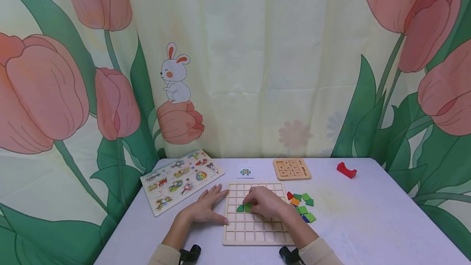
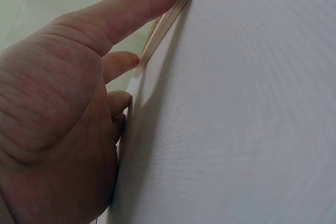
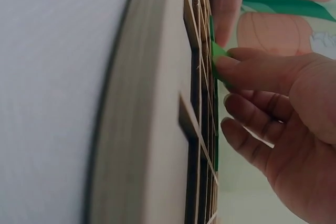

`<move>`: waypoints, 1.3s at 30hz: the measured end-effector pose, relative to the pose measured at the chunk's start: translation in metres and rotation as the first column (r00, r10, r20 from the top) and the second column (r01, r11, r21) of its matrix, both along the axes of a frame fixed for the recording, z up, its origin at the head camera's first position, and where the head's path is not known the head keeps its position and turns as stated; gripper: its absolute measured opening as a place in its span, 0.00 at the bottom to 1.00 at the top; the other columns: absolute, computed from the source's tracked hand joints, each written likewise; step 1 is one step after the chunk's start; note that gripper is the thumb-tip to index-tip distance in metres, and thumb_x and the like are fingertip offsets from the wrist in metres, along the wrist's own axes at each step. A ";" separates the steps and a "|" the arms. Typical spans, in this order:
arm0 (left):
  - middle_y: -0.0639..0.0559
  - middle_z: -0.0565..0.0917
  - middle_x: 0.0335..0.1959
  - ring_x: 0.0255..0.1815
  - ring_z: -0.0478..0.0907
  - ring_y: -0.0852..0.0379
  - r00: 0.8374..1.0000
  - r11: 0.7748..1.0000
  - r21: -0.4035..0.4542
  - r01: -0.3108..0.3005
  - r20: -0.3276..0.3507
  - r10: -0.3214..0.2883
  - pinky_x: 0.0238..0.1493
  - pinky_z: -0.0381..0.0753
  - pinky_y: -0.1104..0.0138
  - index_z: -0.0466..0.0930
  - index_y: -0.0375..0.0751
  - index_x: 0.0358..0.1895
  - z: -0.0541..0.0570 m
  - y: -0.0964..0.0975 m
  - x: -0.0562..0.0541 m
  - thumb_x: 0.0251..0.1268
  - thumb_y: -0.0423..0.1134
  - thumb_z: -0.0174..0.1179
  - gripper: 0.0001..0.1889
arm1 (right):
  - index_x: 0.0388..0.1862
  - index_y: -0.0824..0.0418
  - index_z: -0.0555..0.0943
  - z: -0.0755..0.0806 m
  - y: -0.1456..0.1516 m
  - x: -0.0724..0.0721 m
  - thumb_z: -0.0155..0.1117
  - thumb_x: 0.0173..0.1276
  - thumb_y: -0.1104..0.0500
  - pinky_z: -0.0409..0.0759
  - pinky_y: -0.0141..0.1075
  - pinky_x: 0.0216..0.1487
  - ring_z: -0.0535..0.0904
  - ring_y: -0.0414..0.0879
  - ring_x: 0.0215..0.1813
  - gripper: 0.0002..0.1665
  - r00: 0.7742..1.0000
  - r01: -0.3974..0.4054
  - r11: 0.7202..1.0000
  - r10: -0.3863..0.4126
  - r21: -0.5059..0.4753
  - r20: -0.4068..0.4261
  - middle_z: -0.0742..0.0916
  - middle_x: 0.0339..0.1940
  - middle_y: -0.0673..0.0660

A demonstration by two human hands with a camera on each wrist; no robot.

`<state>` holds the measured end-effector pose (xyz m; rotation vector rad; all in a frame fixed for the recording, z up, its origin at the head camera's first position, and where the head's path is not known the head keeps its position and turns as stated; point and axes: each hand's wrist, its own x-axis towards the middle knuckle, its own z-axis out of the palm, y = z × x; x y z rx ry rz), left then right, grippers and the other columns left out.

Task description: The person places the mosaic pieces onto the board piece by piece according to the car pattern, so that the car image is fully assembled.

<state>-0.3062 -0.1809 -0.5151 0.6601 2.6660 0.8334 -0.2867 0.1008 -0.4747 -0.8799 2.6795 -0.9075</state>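
Observation:
A wooden grid board lies on the table, its square cells framed by thin raised strips. My right hand is over it, pinching a light green square tile between thumb and fingers at the grid. In the head view this green tile shows partly under the fingers, beside a dark green piece with a curved edge set in a cell. My left hand rests at the board's left side, fingers spread. Its thumb touches the board's edge in the left wrist view.
Right of the board lie several loose coloured tiles. Behind it are a small pattern card and a wooden number puzzle. A picture puzzle board lies back left, a red curved block back right.

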 end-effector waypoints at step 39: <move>0.44 0.47 0.88 0.89 0.38 0.41 1.000 1.000 0.013 0.000 -0.008 0.000 0.86 0.35 0.41 0.60 0.57 0.83 -0.001 0.000 0.000 0.49 0.67 0.76 0.56 | 0.56 0.58 0.88 0.009 0.037 -0.004 0.72 0.70 0.61 0.78 0.32 0.37 0.77 0.41 0.39 0.16 0.986 0.138 0.990 -0.138 -0.013 -0.090 0.87 0.44 0.51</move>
